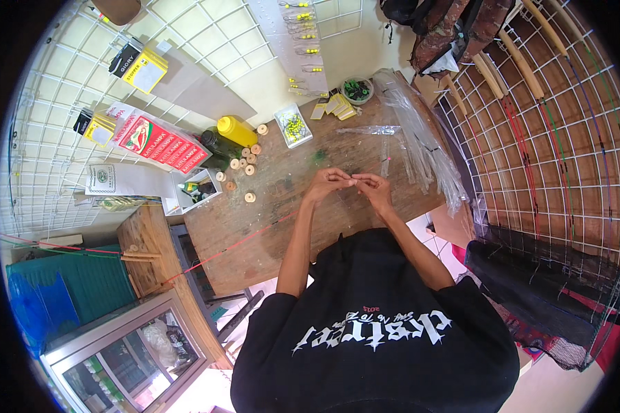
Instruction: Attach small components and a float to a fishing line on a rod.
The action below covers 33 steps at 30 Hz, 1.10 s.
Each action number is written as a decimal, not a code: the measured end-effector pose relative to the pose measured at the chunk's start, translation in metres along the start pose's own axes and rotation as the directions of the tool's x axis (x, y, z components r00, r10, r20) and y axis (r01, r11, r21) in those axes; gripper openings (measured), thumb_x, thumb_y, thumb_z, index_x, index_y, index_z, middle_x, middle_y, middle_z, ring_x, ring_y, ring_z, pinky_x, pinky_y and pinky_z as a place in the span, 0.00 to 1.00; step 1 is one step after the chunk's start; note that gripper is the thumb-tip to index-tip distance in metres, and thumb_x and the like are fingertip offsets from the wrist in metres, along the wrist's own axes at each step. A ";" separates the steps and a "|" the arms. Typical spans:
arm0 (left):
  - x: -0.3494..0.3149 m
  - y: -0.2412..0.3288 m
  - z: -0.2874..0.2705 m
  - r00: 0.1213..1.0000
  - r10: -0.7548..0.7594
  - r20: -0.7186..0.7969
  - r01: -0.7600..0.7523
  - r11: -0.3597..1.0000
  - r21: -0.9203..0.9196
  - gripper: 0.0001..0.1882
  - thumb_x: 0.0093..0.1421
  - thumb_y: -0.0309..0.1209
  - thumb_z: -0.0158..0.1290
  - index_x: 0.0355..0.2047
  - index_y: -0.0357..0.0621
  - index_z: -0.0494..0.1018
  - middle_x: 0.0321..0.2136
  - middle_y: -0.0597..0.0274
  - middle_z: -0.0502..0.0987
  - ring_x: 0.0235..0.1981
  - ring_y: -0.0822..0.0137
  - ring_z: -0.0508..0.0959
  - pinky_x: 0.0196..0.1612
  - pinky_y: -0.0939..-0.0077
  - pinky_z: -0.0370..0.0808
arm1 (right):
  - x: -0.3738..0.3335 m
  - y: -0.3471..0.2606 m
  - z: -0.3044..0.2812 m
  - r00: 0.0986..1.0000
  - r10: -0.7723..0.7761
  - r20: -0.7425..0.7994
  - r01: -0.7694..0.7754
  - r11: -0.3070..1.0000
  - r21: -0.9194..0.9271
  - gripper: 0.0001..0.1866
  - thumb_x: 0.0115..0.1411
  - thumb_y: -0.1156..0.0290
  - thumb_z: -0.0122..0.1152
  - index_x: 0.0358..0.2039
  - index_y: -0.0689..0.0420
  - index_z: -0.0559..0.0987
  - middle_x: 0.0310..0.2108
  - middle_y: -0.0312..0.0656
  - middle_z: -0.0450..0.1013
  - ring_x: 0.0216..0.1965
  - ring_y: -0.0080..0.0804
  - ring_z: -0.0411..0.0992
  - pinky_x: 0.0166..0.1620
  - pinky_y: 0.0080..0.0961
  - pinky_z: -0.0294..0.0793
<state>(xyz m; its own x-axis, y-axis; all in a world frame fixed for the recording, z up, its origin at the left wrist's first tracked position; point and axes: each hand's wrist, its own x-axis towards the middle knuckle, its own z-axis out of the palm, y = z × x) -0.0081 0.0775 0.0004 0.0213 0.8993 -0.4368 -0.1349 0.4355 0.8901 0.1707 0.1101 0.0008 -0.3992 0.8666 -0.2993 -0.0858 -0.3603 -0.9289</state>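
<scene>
My left hand (327, 183) and my right hand (373, 189) meet above the middle of the wooden table (282, 241). Both are closed in a pinch, with the fingertips almost touching. Whatever lies between them is too small to make out. A thin red rod (234, 245) slants across the table's left part and ends near my left forearm. Right of my right hand lies a clear plastic sleeve (385, 157) with a small pink spot beside it.
Round wooden discs (249, 197), a yellow bottle (237, 131) and a dark jar (217, 146) stand at the back left. Farther back are a white tray of yellow-green beads (294, 126), yellow cards (335, 107) and a round tub (357, 89). Long plastic sleeves (410, 138) cover the right edge.
</scene>
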 end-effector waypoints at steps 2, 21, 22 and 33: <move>0.000 0.002 0.001 1.000 0.007 0.016 -0.007 1.000 -0.018 0.14 0.49 0.36 0.67 0.31 0.42 0.77 0.23 0.67 0.78 0.24 0.79 0.73 0.26 0.85 0.64 | 0.001 0.001 -0.001 1.000 -0.019 0.003 0.019 1.000 0.014 0.10 0.56 0.74 0.64 0.39 0.63 0.80 0.31 0.37 0.77 0.28 0.18 0.71 0.32 0.16 0.70; -0.003 -0.001 0.000 0.999 0.002 -0.049 -0.004 1.000 -0.029 0.14 0.48 0.34 0.67 0.33 0.40 0.79 0.26 0.66 0.79 0.27 0.78 0.75 0.29 0.85 0.68 | 0.004 0.014 -0.001 0.991 -0.132 -0.032 0.125 0.977 -0.172 0.08 0.56 0.75 0.62 0.37 0.60 0.82 0.28 0.35 0.78 0.29 0.17 0.72 0.31 0.15 0.70; -0.002 -0.001 -0.001 0.998 -0.009 -0.060 0.008 1.000 -0.020 0.14 0.48 0.34 0.67 0.33 0.41 0.79 0.26 0.65 0.79 0.27 0.78 0.75 0.30 0.85 0.69 | 0.003 0.013 -0.001 0.991 -0.131 -0.034 0.122 0.974 -0.191 0.08 0.56 0.75 0.62 0.37 0.59 0.82 0.28 0.35 0.78 0.29 0.17 0.72 0.32 0.15 0.70; 0.002 -0.002 0.001 0.984 0.139 -0.113 -0.145 0.988 -0.048 0.17 0.46 0.26 0.67 0.33 0.42 0.70 0.27 0.62 0.79 0.31 0.74 0.77 0.35 0.80 0.73 | 0.002 0.006 0.002 0.998 -0.014 -0.065 -0.005 0.958 -0.285 0.11 0.58 0.66 0.62 0.34 0.60 0.82 0.25 0.33 0.77 0.28 0.17 0.72 0.32 0.16 0.71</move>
<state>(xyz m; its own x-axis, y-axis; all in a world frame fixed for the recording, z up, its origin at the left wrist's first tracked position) -0.0070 0.0783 -0.0016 -0.1096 0.9408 -0.3208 -0.1837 0.2980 0.9367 0.1676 0.1087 -0.0049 -0.3382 0.8920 -0.3000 0.1804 -0.2514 -0.9509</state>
